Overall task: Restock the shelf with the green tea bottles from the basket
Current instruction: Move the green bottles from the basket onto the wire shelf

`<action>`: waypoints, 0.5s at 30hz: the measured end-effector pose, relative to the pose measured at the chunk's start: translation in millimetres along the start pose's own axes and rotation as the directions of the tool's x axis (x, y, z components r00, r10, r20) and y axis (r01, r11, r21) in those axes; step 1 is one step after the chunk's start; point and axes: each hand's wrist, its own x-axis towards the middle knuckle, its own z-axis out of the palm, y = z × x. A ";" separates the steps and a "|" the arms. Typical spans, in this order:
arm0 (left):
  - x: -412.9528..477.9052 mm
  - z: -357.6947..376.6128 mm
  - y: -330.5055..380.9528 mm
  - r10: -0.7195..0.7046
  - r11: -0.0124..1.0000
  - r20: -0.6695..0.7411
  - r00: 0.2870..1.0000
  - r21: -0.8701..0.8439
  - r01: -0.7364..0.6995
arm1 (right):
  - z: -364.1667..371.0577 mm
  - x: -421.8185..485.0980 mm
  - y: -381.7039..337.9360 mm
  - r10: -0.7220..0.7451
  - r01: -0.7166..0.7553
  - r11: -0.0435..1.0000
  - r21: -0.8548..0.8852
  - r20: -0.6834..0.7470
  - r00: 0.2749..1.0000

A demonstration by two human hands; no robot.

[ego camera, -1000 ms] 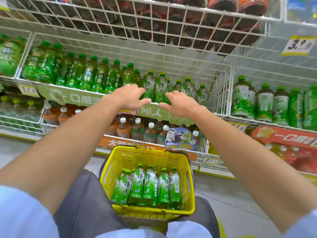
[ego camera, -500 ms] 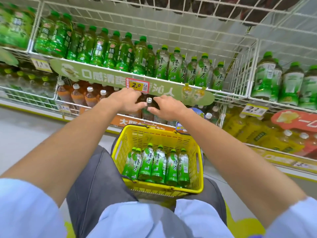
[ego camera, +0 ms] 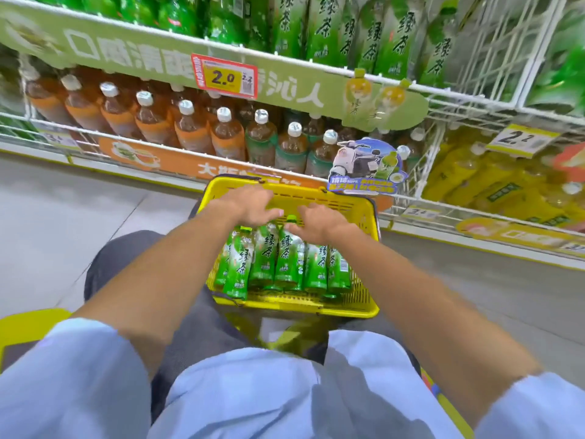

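A yellow plastic basket rests on my lap and holds several green tea bottles lying side by side, caps pointing away from me. My left hand hovers over the basket's far left part, fingers spread, just above the bottle caps. My right hand is over the middle bottles, fingers apart and touching the neck of one bottle, whose green cap shows between my hands. Neither hand grips anything. The white wire shelf with matching green tea bottles runs across the top.
Below the green tea shelf stands a row of brown tea bottles with white caps. A 2.0 price tag hangs on the shelf edge. A scooter promo card sticks up behind the basket. Yellow bottles fill the right bay. Grey floor lies left.
Both hands came down from the shelf front into the basket, ending over the bottle caps. My view tilted down and closer to the shelves.
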 end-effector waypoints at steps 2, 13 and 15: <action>12.6 17.9 -2.8 -0.022 0.999 0.053 0.998 -0.023 0.023 | 14.4 9.6 5.7 0.022 -0.023 1.000 0.020 0.040 0.999; 77.2 65.9 -20.6 -0.087 0.987 0.275 0.957 -0.103 0.120 | 55.9 67.0 25.3 0.050 -0.060 0.997 0.046 0.201 0.978; 86.2 74.8 -23.3 -0.106 0.980 0.312 0.944 -0.128 0.152 | 59.3 74.6 24.7 0.065 -0.079 0.995 0.055 0.225 0.972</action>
